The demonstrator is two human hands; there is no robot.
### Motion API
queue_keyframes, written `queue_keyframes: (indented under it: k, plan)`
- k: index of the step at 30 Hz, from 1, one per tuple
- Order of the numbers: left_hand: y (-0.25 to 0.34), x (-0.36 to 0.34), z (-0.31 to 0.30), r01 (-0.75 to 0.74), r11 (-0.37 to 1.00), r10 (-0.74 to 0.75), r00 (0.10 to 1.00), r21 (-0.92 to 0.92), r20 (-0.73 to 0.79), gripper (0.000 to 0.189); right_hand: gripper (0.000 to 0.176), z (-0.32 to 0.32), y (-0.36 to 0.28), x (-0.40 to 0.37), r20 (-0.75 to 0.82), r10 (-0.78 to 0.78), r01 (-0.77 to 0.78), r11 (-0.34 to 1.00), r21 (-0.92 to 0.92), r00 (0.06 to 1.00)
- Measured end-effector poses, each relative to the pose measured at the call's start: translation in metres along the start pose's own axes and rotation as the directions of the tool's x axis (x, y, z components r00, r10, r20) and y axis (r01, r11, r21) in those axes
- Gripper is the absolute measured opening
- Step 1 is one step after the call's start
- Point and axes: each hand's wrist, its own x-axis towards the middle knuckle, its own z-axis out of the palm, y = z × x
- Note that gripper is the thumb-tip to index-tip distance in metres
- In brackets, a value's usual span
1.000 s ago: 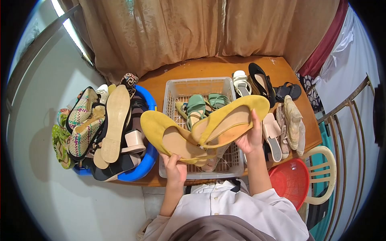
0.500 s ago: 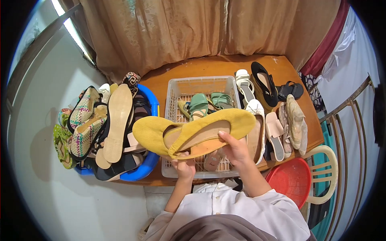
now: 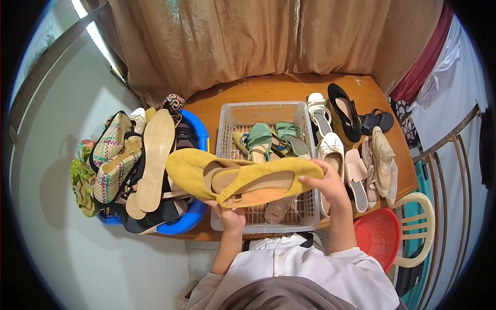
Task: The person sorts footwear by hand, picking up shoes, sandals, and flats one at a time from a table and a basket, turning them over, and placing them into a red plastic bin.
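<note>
A pair of yellow ribbed-fabric flats (image 3: 190, 170), overlapping each other, is held up in front of me, lying sideways. My left hand (image 3: 230, 217) grips them from below near the middle, its fingers partly hidden behind the fabric. At the right end, my right hand (image 3: 330, 184) is closed around the yellow flats, thumb on the near side. Beneath and behind them stands a clear plastic basket (image 3: 263, 105). Inside it are green sandals (image 3: 260, 135) and a pale pink shoe (image 3: 279, 211), partly covered by the flats.
At the left, a blue tub (image 3: 199, 209) is heaped with shoes, including woven wedges (image 3: 107, 175) and a beige-soled shoe (image 3: 155, 160). White flats (image 3: 330, 144), pink slides (image 3: 355, 175) and black shoes (image 3: 345, 111) line the wooden table's (image 3: 217, 95) right side. A red basket (image 3: 377, 237) rests on a chair (image 3: 428, 227).
My right hand has slid from the middle of the yellow flats to their right end. The flats have tipped slightly, their right end lower. My left hand keeps its hold.
</note>
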Motion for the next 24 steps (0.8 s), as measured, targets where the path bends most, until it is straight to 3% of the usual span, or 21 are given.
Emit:
queue_keyframes:
  k: [1,2,3,5,6,9,13,15,16,19,22,24]
  plan:
    - [0.002,0.002,-0.002,0.024,0.998,-0.025,1.0,0.062,0.017,0.083,0.035,-0.002,-0.002,-0.001,0.039,0.03,-0.025,0.991,-0.132,0.999]
    - [0.005,0.003,-0.005,0.048,0.991,-0.053,0.998,0.125,0.033,0.085,0.031,0.006,-0.001,-0.001,0.001,-0.069,0.068,0.973,-0.221,0.998]
    - [0.006,0.004,-0.006,0.071,0.98,-0.081,0.996,0.188,0.046,0.086,0.03,0.011,0.0,-0.001,-0.03,-0.01,0.004,0.982,-0.189,1.0]
    - [-0.003,0.004,0.002,-0.019,0.994,0.012,0.998,0.111,0.063,0.074,0.028,0.019,0.004,0.0,-0.082,0.108,-0.118,0.986,-0.121,0.991]
    - [-0.006,0.005,0.005,-0.066,0.995,0.061,0.996,0.072,0.069,0.068,0.03,0.024,0.011,0.002,-0.091,0.066,-0.078,0.987,-0.141,0.994]
    - [0.005,0.011,0.002,0.071,0.997,-0.069,0.978,-0.004,0.194,0.067,0.032,0.035,0.012,-0.001,-0.112,0.106,-0.117,0.988,-0.101,0.988]
    - [0.005,0.021,-0.005,0.088,0.99,-0.116,0.957,0.114,0.266,0.072,0.031,0.049,0.022,-0.003,-0.206,0.083,-0.067,0.994,0.085,0.975]
    - [0.005,0.021,-0.001,0.079,0.983,-0.131,0.937,0.167,0.325,0.075,0.03,0.048,0.021,-0.002,-0.251,0.046,-0.024,0.996,0.092,0.967]
    - [0.009,0.019,0.008,0.122,0.988,-0.15,0.919,0.099,0.364,0.08,0.03,0.047,0.019,-0.001,-0.275,0.026,-0.001,0.996,0.094,0.961]
    - [0.002,0.016,0.003,0.169,0.981,-0.193,0.918,0.099,0.346,0.074,0.025,0.05,0.014,-0.002,-0.292,0.015,0.011,0.996,0.087,0.956]
    - [-0.011,0.02,-0.012,0.192,0.963,-0.259,0.855,0.19,0.45,0.059,0.024,0.059,0.021,-0.009,-0.238,0.034,-0.045,0.998,-0.041,0.971]
    - [-0.011,0.02,-0.006,0.173,0.972,-0.229,0.835,0.158,0.499,0.045,0.024,0.07,0.021,-0.014,-0.21,0.009,-0.024,0.997,-0.069,0.978]
